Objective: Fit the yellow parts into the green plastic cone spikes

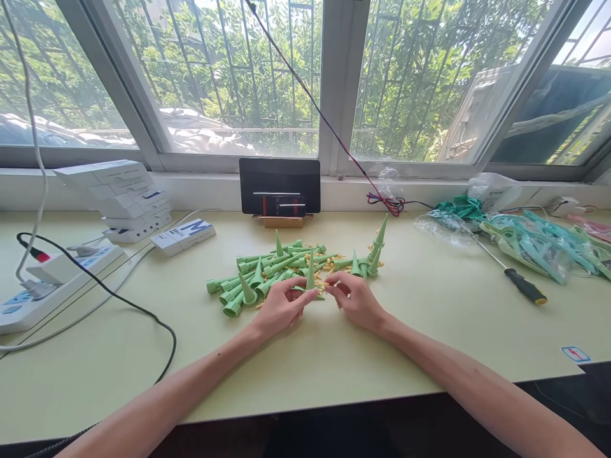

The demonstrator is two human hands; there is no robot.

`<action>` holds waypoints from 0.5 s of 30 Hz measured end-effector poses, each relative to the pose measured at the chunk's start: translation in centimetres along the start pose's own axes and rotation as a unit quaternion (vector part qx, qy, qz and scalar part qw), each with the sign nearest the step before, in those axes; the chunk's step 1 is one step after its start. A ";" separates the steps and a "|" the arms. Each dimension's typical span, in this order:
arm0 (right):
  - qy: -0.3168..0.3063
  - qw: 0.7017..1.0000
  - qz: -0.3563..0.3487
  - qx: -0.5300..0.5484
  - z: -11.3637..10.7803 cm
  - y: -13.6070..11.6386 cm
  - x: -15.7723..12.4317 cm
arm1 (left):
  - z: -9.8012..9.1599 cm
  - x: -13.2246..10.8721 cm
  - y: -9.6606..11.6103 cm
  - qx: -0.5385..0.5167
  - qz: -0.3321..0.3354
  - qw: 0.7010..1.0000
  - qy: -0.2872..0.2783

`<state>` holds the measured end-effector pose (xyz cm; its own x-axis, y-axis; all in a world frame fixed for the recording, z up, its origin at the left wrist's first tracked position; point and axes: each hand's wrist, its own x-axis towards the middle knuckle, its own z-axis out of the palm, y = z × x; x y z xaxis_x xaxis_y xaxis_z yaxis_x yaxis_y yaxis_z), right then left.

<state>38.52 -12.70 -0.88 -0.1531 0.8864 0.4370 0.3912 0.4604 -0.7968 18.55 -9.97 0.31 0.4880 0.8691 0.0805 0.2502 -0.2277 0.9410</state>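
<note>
A heap of green cone-shaped plastic spikes [272, 267] lies on the pale table [305, 362], mixed with small yellowish pegs. Some spikes stand upright, among them a stacked pair [379, 245] at the right of the heap. My left hand [281, 308] pinches the base of one upright green spike [310, 275] at the near edge of the heap. My right hand [356, 300] is beside it, fingers curled and pinched on something small that I cannot make out.
A dark tablet [279, 184] leans against the window sill behind the heap. White boxes [125, 194] and a power strip [52, 280] with cables sit at the left. A screwdriver [518, 280] and bags of teal parts [534, 245] lie at the right.
</note>
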 end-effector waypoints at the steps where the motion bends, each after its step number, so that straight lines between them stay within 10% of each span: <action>1: -0.001 1.000 0.001 0.001 0.0 0.0 0.0 | 0.0 0.0 0.0 -0.001 -0.001 1.000 -0.001; 15: -0.020 1.000 -0.005 0.005 0.0 0.3 0.0 | -0.1 0.0 -0.3 0.043 0.039 0.998 -0.012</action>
<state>38.62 -12.57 -1.18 -0.1938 0.8832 0.4271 0.3810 0.4690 -0.7968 18.41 -9.90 0.10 0.5281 0.8370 0.1433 0.2811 -0.3316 0.9006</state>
